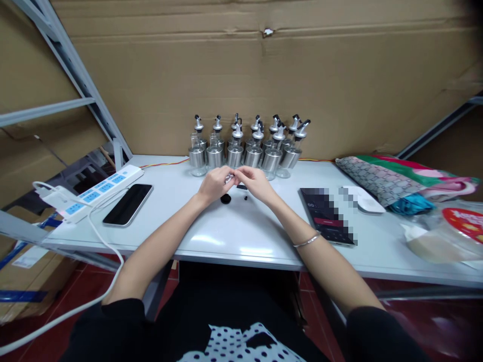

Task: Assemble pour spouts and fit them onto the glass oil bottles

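both our left hand (214,186) and our right hand (258,186) meet over the white table (245,231), fingers curled and thumbs drawn in close to the fingertips. at that meeting point we pinch a small part (229,177) between them, mostly hidden by our fingers. taking our hands as the dial's centre, a black disc (225,199) lies just toward six o'clock; a black bit (245,198) sits near it at five, with a black strip (242,187) beside our right hand. at twelve we see two rows of bottles (253,157), most topped with silver spouts. between eight and nine lies a phone (128,205), with a power strip (103,193) just beyond. at four we have a dark phone (320,211), and at three a patterned bag (377,178).
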The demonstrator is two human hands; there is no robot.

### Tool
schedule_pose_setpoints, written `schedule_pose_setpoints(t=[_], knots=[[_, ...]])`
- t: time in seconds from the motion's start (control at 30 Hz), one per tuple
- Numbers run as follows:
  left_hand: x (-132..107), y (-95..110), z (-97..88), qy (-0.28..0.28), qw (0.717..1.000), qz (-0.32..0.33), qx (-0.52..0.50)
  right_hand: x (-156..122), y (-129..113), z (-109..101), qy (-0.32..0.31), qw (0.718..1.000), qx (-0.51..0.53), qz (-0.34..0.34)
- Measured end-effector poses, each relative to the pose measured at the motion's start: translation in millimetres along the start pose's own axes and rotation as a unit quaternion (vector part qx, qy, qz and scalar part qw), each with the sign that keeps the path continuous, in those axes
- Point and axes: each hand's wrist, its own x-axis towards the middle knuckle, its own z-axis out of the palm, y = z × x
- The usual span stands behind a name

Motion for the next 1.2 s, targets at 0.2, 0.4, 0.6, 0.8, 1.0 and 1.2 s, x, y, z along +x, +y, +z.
schedule_pose_setpoints(t=[0.2, 0.4, 0.6, 0.8, 1.0, 1.2], knots=[[0, 0, -0.2, -0.02, 1.0, -0.001, 0.012, 2, 3, -5, 0.013, 0.999, -0.05, 0.007], [0, 2, 0.0, -0.076, 0.997, -0.009, -0.001, 3, 1, -15, -0.04, 0.985, -0.164, 0.037], [0, 2, -0.9, -0.119, 0.993, -0.018, -0.009, 6, 8, -30, -0.183, 0.926, -0.306, 0.123], [0, 2, -1.9, -0.116, 0.993, -0.03, -0.022, 4, 7, -30, -0.218, 0.92, -0.286, 0.158], [1, 0, -3.2, -0.108, 0.993, -0.044, -0.024, 4, 5, -30, -0.235, 0.906, -0.318, 0.152], [1, -5, -4.6, -0.106, 0.991, -0.074, -0.027, 2, 3, -30, -0.252, 0.898, -0.328, 0.154]])
